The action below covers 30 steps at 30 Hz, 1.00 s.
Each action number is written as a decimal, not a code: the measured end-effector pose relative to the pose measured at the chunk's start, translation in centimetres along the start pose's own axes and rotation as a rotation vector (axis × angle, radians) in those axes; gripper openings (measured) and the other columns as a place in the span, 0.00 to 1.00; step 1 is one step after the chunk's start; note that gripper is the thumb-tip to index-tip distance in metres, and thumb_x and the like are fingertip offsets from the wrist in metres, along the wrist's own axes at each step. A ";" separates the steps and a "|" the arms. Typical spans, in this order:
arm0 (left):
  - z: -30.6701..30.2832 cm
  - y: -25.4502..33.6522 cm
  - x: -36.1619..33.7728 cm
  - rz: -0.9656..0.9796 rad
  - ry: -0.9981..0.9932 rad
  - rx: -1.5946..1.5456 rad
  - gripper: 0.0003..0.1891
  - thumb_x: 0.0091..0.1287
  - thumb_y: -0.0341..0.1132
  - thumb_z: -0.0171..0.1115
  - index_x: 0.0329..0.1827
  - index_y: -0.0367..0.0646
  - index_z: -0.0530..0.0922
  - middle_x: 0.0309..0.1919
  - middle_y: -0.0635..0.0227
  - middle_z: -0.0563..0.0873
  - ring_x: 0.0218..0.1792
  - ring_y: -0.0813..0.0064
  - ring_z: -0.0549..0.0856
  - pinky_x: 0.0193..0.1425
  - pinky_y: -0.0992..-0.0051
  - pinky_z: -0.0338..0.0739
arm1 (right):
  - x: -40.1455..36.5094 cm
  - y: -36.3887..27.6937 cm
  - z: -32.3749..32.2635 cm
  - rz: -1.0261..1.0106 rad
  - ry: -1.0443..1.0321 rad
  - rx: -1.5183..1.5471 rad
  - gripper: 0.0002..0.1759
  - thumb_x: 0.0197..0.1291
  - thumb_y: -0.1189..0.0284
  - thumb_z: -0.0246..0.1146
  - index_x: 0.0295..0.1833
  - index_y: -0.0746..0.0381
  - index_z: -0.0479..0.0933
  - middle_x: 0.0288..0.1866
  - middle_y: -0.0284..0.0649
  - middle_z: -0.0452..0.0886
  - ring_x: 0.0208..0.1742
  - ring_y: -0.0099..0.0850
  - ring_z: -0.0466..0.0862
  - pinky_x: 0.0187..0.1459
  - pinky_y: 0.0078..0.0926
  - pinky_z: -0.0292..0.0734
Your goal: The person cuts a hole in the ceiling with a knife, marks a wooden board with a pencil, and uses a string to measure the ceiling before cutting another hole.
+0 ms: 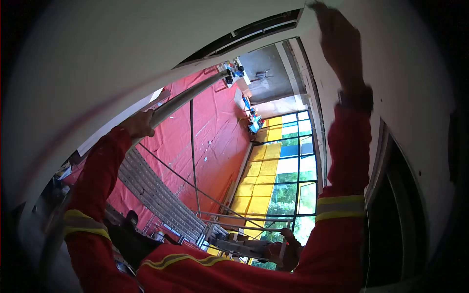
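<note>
My left hand [139,124] is closed round a long grey metal tube [183,95], which may be a scaffold rail. The tube slants away from me over a red-covered floor. My right hand [340,51] is raised high beside the white ceiling panel [312,22], near the end of a long dark slot [244,33]. Its fingers look pressed together at the tips, slightly blurred; what is between them, if anything, is too small to name. Both arms wear red sleeves with yellow and grey bands.
A perforated metal scaffold plank [159,188] lies below me, with thin braces [193,146] crossing nearby. Red sheeting [215,132] covers the floor far below. Tall windows [298,180] and yellow panels [256,176] line one side. Another person [288,251] is beside the scaffold at lower right.
</note>
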<state>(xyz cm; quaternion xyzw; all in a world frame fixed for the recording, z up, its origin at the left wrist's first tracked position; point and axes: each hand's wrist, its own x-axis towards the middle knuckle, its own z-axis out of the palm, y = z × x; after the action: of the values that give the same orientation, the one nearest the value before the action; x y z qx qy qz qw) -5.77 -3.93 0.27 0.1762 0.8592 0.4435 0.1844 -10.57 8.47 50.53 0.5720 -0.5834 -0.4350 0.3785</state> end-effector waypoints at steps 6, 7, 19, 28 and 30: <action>0.3 -0.5 -0.3 0.026 -0.004 0.006 0.45 0.46 0.40 0.74 0.69 0.32 0.68 0.49 0.44 0.86 0.52 0.48 0.86 0.60 0.57 0.78 | -0.3 -0.5 0.7 0.427 -0.190 0.213 0.07 0.73 0.71 0.57 0.51 0.58 0.79 0.40 0.43 0.85 0.36 0.42 0.86 0.38 0.32 0.85; 0.2 -0.1 0.4 0.014 0.010 0.012 0.45 0.45 0.40 0.74 0.69 0.32 0.69 0.50 0.45 0.86 0.52 0.48 0.86 0.61 0.57 0.78 | 0.2 0.0 1.4 0.497 -0.190 0.251 0.07 0.74 0.71 0.57 0.50 0.59 0.80 0.39 0.43 0.85 0.37 0.42 0.86 0.38 0.32 0.84; -0.2 0.2 -0.9 0.012 0.003 -0.053 0.41 0.49 0.40 0.74 0.68 0.34 0.70 0.51 0.44 0.86 0.54 0.50 0.86 0.61 0.58 0.78 | -1.5 -2.3 -4.6 0.516 -0.330 0.327 0.12 0.76 0.69 0.54 0.56 0.60 0.79 0.44 0.46 0.86 0.43 0.38 0.89 0.40 0.31 0.84; -1.1 0.7 -1.8 0.043 0.051 0.012 0.36 0.50 0.43 0.77 0.62 0.37 0.74 0.53 0.48 0.84 0.54 0.49 0.84 0.63 0.56 0.75 | -21.5 -16.9 -26.5 1.407 -0.874 0.647 0.17 0.74 0.62 0.55 0.53 0.64 0.80 0.37 0.43 0.84 0.36 0.30 0.84 0.35 0.32 0.76; 0.0 -1.3 -0.4 0.093 -0.004 -0.024 0.35 0.55 0.42 0.73 0.64 0.36 0.71 0.53 0.47 0.83 0.53 0.49 0.83 0.61 0.56 0.75 | -27.8 -25.6 -28.1 1.726 -0.981 0.859 0.16 0.77 0.62 0.54 0.54 0.64 0.78 0.35 0.30 0.76 0.30 0.20 0.70 0.31 0.23 0.68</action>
<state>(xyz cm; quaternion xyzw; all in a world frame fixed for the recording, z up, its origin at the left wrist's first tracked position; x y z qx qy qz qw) -5.57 -4.82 -0.70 0.2147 0.8443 0.4616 0.1675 26.06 34.96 37.45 -0.1837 -0.9810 0.0377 0.0504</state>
